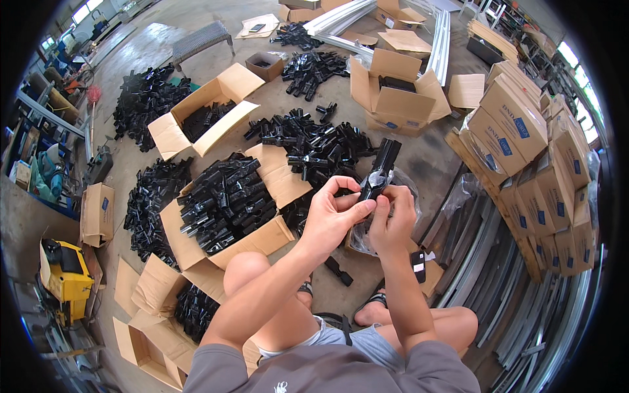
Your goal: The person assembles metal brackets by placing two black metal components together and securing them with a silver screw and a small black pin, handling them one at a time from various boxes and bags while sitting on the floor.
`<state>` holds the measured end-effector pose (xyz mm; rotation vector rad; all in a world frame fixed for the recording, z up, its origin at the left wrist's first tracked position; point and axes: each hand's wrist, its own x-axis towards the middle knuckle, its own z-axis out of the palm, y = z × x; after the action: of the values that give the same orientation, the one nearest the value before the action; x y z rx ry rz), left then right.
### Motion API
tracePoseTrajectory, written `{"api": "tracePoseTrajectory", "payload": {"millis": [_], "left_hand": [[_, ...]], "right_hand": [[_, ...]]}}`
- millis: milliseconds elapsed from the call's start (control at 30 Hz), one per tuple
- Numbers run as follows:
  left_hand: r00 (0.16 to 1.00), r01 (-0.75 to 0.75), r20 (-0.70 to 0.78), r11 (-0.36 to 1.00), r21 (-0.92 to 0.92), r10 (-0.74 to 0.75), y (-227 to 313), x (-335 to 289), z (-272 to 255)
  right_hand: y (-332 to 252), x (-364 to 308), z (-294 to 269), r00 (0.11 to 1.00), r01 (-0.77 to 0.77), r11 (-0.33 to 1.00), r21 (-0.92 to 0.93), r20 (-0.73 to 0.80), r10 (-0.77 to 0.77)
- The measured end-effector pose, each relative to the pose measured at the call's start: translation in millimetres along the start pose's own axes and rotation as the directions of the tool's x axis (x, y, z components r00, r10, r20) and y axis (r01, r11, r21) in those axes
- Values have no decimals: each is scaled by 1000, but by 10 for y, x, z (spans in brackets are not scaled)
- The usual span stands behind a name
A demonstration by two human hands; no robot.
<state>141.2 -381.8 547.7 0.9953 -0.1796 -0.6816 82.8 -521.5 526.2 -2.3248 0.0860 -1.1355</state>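
Both hands are raised in front of my knees around a black tube connector (388, 154), tilted with its upper end away from me. My left hand (339, 208) closes on its lower left side, thumb and fingertips pressed to it. From the right, my right hand (395, 219) pinches the lower end. A pale, shiny patch shows at the connector's middle; what it is I cannot make out. Beyond the hands lies a heap of similar black connectors (327, 145). An open carton (177, 230) full of them stands left of my knee. Behind my right hand is a clear plastic bag (407, 187).
More connector piles (154, 203) and open cartons (246, 82) spread over the concrete floor. Stacked sealed cartons (508, 131) stand on a pallet at right. Long metal profiles (485, 262) lie beside my right knee. A yellow machine (65, 278) stands far left.
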Motion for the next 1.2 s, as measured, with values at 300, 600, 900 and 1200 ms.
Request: {"api": "tracePoseTrajectory", "payload": {"millis": [300, 600, 900, 1200], "left_hand": [[999, -14, 40, 1000, 13, 13, -57, 14, -31], [1000, 9, -5, 1000, 25, -9, 5, -57, -35], [921, -245, -282, 963, 116, 269, 730, -783, -910], [438, 93, -851, 956, -278, -290, -519, -3072, -3043]], "right_hand": [[80, -74, 125, 992, -111, 993, -38, -67, 108], [44, -141, 139, 917, -382, 881, 277, -5, 399], [1358, -910, 89, 510, -857, 512, 55, 226, 830], [2613, -2063, 139, 146, -977, 130, 170, 90, 985]]}}
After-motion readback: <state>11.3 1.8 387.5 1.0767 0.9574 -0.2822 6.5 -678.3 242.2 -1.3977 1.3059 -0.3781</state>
